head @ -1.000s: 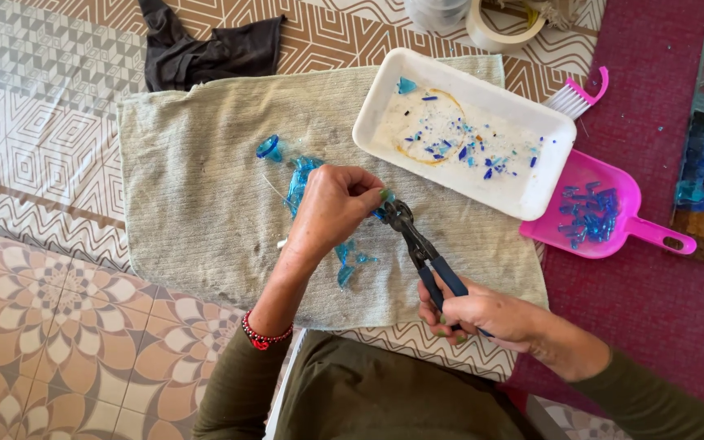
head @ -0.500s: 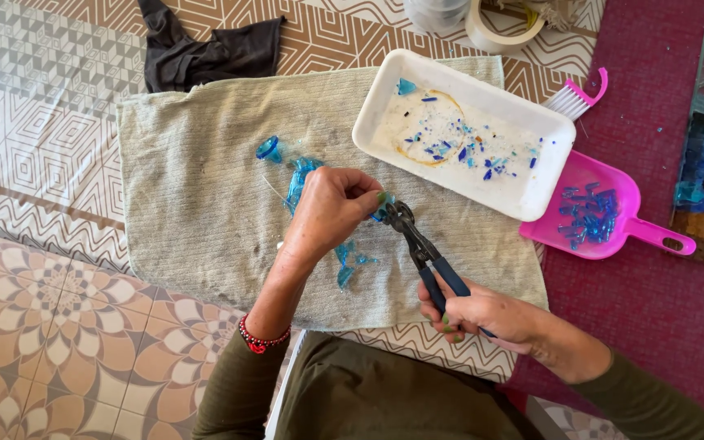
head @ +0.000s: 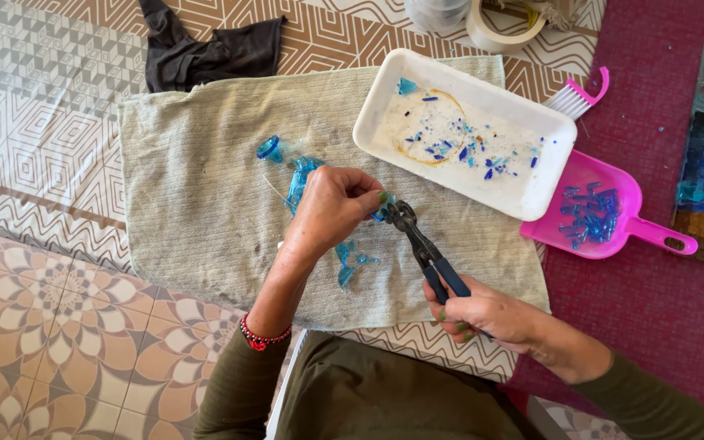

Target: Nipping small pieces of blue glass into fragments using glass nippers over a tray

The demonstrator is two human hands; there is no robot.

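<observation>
Patterned floor [head: 50, 342], beige towel [head: 205, 204], pink dustpan [head: 605, 216], dark cloth [head: 205, 53]

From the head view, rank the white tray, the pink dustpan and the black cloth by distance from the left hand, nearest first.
From the left hand:
1. White tray, just up and right of it.
2. Black cloth, up and left, past the towel's far edge.
3. Pink dustpan, far right on the red mat.

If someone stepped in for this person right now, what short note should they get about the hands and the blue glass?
Left hand: pinching a small blue glass piece at the nipper's head.
Right hand: gripping the handles of the glass nippers.
Things: larger blue glass shards lie on the beige towel; small chips sit in the white tray and in the pink dustpan.
Done: many chips already cut.
Left: the held piece and the shards on the towel.
</observation>
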